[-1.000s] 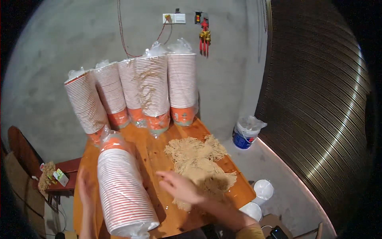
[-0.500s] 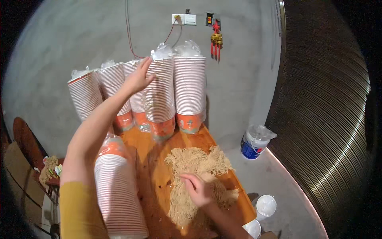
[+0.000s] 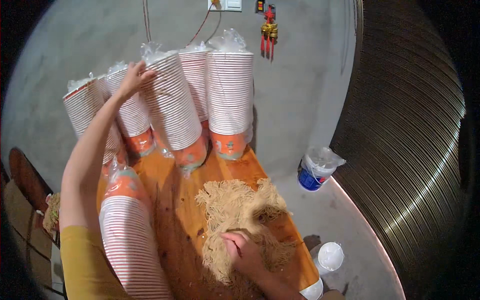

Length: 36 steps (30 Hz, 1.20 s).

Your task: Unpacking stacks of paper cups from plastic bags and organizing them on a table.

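Note:
My left hand [image 3: 134, 80] reaches far forward and grips the upper left side of a tall stack of paper tubs [image 3: 172, 102] in clear plastic. This stack leans to the left, and its orange base meets the wooden table [image 3: 175, 200]. Close to me, my right hand [image 3: 245, 252] has its fingers curled over a spread heap of tan noodle-like strands [image 3: 230, 205]. Whether anything is inside those fingers is hidden.
More wrapped tub stacks stand along the wall, including an upright one [image 3: 230, 95] at the right. Another stack [image 3: 131, 245] lies along the table's left side. On the floor at the right are a blue-and-white bucket [image 3: 312, 172] and a white container [image 3: 330, 257].
The stack in my left hand has moved left and now tilts, uncovering the stack behind it. My right hand stays low over the strands. The whole view has shifted slightly.

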Available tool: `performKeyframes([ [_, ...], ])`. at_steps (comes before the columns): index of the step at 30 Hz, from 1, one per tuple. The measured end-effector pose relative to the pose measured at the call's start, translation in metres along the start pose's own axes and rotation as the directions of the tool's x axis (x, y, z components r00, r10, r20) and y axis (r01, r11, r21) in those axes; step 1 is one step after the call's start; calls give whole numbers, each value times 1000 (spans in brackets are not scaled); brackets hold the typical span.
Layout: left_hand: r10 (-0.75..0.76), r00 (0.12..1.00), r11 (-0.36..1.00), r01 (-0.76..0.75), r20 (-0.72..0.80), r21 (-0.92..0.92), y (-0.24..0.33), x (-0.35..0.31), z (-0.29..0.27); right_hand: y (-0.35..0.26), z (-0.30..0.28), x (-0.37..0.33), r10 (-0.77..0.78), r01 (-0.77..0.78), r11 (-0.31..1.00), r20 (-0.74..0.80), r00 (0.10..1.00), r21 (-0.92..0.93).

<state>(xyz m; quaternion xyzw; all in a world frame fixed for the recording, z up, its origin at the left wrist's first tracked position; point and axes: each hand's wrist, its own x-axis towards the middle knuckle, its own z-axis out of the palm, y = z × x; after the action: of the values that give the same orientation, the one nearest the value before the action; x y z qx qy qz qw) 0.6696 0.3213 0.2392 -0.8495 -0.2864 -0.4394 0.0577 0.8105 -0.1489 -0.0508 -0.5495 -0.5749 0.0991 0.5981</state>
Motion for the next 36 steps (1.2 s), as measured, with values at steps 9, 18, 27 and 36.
performKeyframes([
  [9,-61,996,998,63,-66,22,-11,-44,-27,1,12,-2,316,-322,939,62,947,120],
  [18,57,998,995,-55,-24,83,32,-6,-12,-26,2,89,152,-150,987,48,987,-54],
  [27,133,971,987,-111,-200,119,7,10,39,14,31,155,186,-188,982,80,979,17],
  [36,132,970,990,-138,-204,-18,-8,-3,38,31,86,124,232,-254,964,222,947,81],
])
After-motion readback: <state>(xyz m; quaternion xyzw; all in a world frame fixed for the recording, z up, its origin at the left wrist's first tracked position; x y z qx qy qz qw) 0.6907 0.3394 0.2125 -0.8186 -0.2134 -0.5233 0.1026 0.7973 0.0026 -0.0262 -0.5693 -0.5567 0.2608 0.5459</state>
